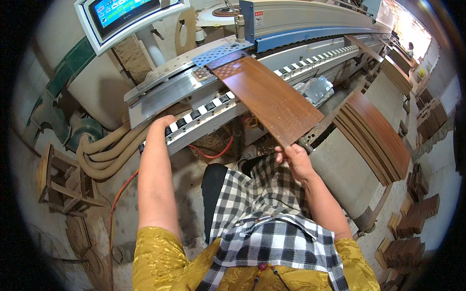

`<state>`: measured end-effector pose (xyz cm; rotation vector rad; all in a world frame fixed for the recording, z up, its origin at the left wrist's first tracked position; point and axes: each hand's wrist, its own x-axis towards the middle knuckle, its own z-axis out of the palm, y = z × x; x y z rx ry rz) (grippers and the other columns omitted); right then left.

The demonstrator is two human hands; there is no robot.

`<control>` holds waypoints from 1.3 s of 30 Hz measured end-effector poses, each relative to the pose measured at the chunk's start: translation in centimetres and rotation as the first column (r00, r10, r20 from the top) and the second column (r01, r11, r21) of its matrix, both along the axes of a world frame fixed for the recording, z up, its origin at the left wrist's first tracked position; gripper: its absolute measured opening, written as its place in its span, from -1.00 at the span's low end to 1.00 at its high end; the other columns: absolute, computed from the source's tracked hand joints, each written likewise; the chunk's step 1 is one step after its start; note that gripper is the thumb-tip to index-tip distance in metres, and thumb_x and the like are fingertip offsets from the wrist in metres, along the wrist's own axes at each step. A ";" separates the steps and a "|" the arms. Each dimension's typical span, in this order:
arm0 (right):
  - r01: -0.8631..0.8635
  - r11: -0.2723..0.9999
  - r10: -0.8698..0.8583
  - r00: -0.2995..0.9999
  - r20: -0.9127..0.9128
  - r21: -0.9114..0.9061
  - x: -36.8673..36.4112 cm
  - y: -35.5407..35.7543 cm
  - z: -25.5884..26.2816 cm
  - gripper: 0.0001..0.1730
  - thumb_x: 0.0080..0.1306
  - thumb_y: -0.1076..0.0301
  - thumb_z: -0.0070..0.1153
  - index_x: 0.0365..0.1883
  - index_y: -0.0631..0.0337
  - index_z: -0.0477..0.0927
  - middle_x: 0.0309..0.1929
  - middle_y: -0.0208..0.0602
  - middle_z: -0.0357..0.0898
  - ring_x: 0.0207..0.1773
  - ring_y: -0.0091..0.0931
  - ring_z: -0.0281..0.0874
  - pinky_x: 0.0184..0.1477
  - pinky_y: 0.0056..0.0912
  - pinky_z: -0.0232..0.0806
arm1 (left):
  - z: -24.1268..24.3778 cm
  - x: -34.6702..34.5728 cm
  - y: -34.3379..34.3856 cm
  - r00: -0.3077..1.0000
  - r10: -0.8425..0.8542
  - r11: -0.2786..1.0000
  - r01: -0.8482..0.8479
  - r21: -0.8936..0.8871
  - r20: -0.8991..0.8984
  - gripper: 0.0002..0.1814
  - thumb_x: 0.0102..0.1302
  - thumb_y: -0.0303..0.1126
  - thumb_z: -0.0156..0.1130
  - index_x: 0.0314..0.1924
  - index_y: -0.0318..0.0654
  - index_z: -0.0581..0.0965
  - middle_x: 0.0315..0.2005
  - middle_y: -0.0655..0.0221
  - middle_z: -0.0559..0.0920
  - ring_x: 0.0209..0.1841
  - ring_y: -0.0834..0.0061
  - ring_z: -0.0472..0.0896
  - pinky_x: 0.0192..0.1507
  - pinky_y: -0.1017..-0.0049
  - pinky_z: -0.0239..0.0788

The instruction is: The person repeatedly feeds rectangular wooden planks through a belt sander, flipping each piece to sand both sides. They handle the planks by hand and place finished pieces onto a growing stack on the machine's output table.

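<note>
A brown wood-grain panel (269,98) lies across the roller rail of an edge-banding machine. Its far end reaches under a blue perforated guard plate (218,54). My right hand (296,160) pinches the panel's near end between thumb and fingers. Over at the left end of the rail with black and white rollers (202,110), my left hand (165,122) rests against the rail; its fingers are mostly hidden. A flat metal infeed table (169,98) runs behind the rail.
A stack of similar panels (375,134) lies on a roller conveyor (346,171) at my right. More stacked pieces (404,251) stand on the floor beyond. Ribbed hoses (109,160), a wooden stool (69,178) and a red air hose (214,154) are at left and below. A touchscreen (123,14) hangs above.
</note>
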<state>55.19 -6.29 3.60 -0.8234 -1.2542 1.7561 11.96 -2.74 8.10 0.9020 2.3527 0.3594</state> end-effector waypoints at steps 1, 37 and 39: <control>0.024 1.000 -0.024 1.000 -0.013 -0.015 0.5 0.3 0.0 -0.67 0.30 0.17 -0.10 -0.39 0.31 0.50 -0.54 -0.34 0.50 -0.44 -0.57 0.42 -0.29 -0.56 0.26 | 0.0 0.1 0.0 1.000 0.000 1.000 0.000 -0.002 0.001 -0.68 0.12 -0.22 0.02 -0.37 -0.38 0.54 -0.46 0.45 0.54 -0.39 0.50 0.45 -0.29 0.41 0.25; 0.946 -0.174 -0.944 -0.240 0.229 0.273 43.7 -2.4 -0.4 -0.55 0.20 0.20 0.04 -0.02 0.27 0.33 -0.50 -0.33 0.50 -0.60 -0.65 0.36 -0.56 -0.57 0.23 | -5.8 -7.3 1.1 0.870 -0.153 0.980 0.071 0.187 0.469 -0.65 -0.01 -0.05 0.13 -0.43 -0.20 0.55 -0.51 0.28 0.56 -0.52 0.33 0.44 -0.45 0.37 0.25; 0.922 -0.244 -0.922 -0.317 0.223 0.299 43.8 -2.0 -0.7 -0.67 0.18 0.21 0.07 -0.20 0.26 0.42 -0.55 -0.37 0.48 -0.63 -0.65 0.35 -0.58 -0.60 0.22 | -5.4 -7.2 0.9 0.871 -0.145 0.978 0.053 0.203 0.470 -0.69 0.00 -0.07 0.13 -0.47 -0.18 0.55 -0.54 0.30 0.56 -0.55 0.35 0.43 -0.48 0.39 0.23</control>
